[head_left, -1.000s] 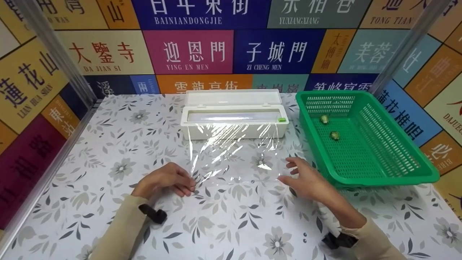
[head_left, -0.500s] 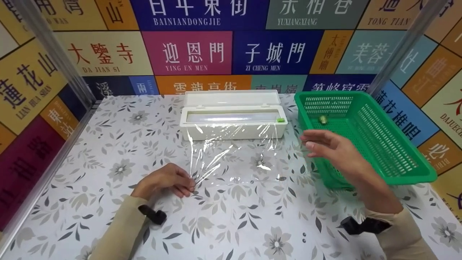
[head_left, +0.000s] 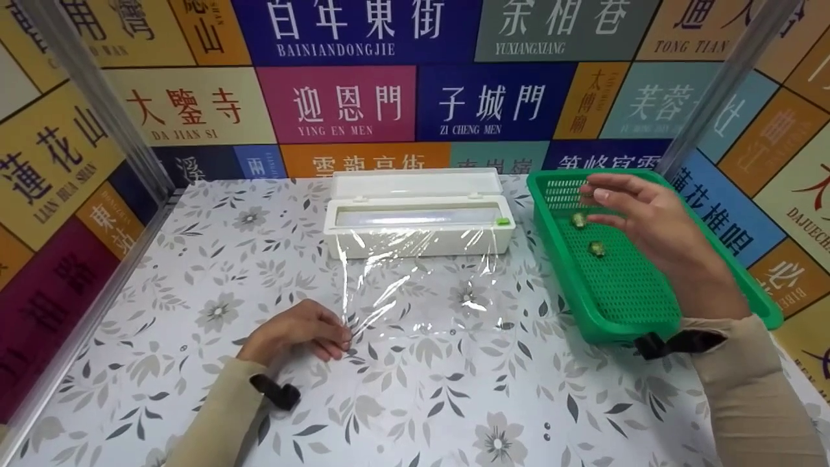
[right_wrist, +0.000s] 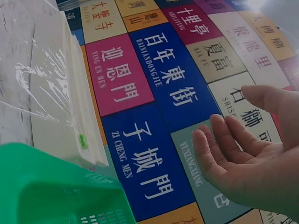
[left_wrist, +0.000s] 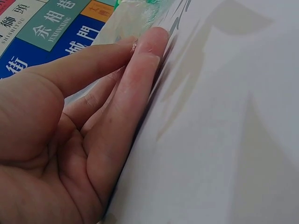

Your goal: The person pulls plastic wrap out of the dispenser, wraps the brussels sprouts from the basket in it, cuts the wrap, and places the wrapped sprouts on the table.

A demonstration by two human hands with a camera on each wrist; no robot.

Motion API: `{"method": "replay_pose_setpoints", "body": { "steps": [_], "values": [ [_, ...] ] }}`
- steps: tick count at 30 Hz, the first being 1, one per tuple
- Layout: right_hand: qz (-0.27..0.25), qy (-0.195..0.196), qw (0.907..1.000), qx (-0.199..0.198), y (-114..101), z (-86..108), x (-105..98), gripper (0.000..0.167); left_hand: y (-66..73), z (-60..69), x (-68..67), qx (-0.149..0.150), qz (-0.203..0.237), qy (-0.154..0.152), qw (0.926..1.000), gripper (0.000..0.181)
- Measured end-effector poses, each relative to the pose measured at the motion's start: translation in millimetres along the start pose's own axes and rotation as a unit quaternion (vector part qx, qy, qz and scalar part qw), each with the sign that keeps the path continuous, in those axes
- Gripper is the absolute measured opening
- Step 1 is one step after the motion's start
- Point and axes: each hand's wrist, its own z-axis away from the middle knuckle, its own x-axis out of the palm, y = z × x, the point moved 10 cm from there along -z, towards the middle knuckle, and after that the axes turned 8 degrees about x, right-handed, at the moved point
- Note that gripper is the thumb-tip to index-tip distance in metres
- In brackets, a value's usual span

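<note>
A clear sheet of plastic wrap (head_left: pixel 415 295) runs out of the front of a white wrap dispenser box (head_left: pixel 421 244) and lies toward the person. My left hand (head_left: pixel 299 332) pinches the sheet's near left corner between thumb and fingertips, low against the tabletop; the left wrist view shows the fingertips meeting. Above the green plastic basket (head_left: pixel 563 279) hovers my right hand (head_left: pixel 655 224), fingers parted and holding nothing. Inside the basket lie two small gold-green lumps (head_left: pixel 596 248), their kind unclear, just left of and below that hand.
The dispenser's lid (head_left: pixel 415 184) stands raised at the back, with a green slider (head_left: pixel 502 222) at the box's right end. Behind the table (head_left: pixel 389 415), covered in floral cloth, rises a wall of coloured sign panels (head_left: pixel 334 104). Metal posts (head_left: pixel 707 97) border both sides.
My right hand has left the sheet's near right corner and moved right and away from the person, over the basket. The left hand keeps its hold on the plastic wrap.
</note>
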Motion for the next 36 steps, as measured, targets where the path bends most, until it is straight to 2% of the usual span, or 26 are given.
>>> {"method": "replay_pose_setpoints", "body": {
  "steps": [6,11,16,22,25,31,36],
  "values": [
    [0.024,0.037,0.9986,0.029,8,-19.8,-23,0.044,0.1,0.3,-0.7,-0.004,-0.001,0.004,1.0000,0.026],
    [0.036,0.047,0.9973,0.043,14,-39.5,-41,0.051,-1.8,0.4,-1.8,-0.005,0.002,0.006,1.0000,0.027],
    [0.017,0.049,0.9973,0.052,25,-54.5,-59,0.054,-4.0,-0.5,-2.0,-0.010,0.004,0.010,0.9999,0.027],
    [-0.010,0.050,0.9966,0.065,43,-67.1,-83,0.047,-3.8,-2.4,-2.1,-0.011,0.012,0.017,0.9997,0.024],
    [-0.015,0.048,0.9949,0.087,55,-72.6,-96,0.047,-3.7,-1.6,-1.8,-0.010,0.015,0.021,0.9996,0.024],
    [0.036,0.054,0.9862,0.152,88,-74.4,-122,0.059,-4.1,-1.9,-1.9,-0.015,0.009,0.024,0.9996,0.025],
    [-0.006,0.053,0.9788,0.198,116,-72.1,-138,0.058,-6.6,-2.6,-2.4,-0.028,0.008,0.029,0.9991,0.025]
  ]
}}
